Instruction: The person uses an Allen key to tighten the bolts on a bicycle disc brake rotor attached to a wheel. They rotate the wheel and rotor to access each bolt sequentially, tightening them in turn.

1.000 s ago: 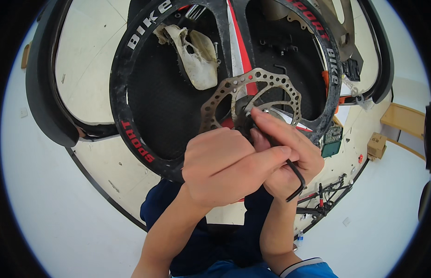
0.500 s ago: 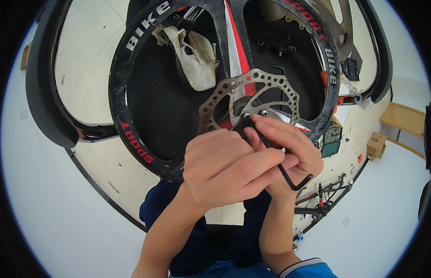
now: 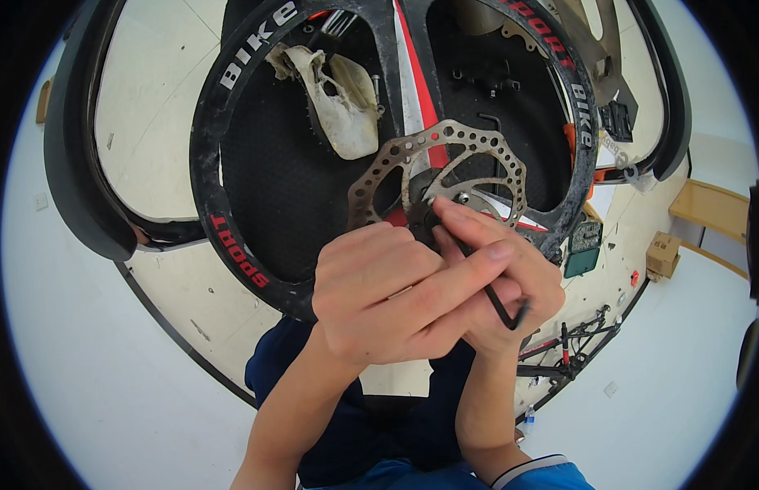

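The right hand (image 3: 510, 282) is pinching one black hex key (image 3: 498, 298), whose long axis is running from its bent end at five o'clock up toward eleven o'clock into the hub of the single brake disc (image 3: 440, 175). The left hand (image 3: 387, 298) is lying clenched over the right, equally near; the disc is sitting on the one black wheel (image 3: 257, 163).
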Demonstrator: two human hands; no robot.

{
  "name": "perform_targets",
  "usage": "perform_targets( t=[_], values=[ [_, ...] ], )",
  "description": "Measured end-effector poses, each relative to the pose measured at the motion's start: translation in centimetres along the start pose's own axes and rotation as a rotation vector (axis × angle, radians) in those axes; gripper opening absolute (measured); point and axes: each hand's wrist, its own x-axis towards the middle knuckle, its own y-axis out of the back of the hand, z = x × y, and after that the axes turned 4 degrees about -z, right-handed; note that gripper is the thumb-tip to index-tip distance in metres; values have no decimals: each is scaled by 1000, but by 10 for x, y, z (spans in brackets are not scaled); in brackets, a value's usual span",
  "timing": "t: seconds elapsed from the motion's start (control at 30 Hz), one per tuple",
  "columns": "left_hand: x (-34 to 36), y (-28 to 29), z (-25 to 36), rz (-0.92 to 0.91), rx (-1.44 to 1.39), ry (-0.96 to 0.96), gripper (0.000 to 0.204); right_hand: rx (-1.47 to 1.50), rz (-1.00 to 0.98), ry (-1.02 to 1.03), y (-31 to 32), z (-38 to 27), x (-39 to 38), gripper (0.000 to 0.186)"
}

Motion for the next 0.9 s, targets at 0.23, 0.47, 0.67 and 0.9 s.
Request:
perform_targets(
  t=[0.23,0.47,0.67,0.9],
  values=[
    [-4,1,-3,18,7,-37,30,89,101,-51,-2,5,-6,26],
    [2,7,1,-91,-45,1,28,45,12,-12,-4,-4,3,26],
    [-6,-5,-1,51,19,-25,24,59,41,-42,2,-1,-2,19],
    [3,8,1,-36,39,-31,28,18,53,12,-11,-4,5,29]
  ],
)
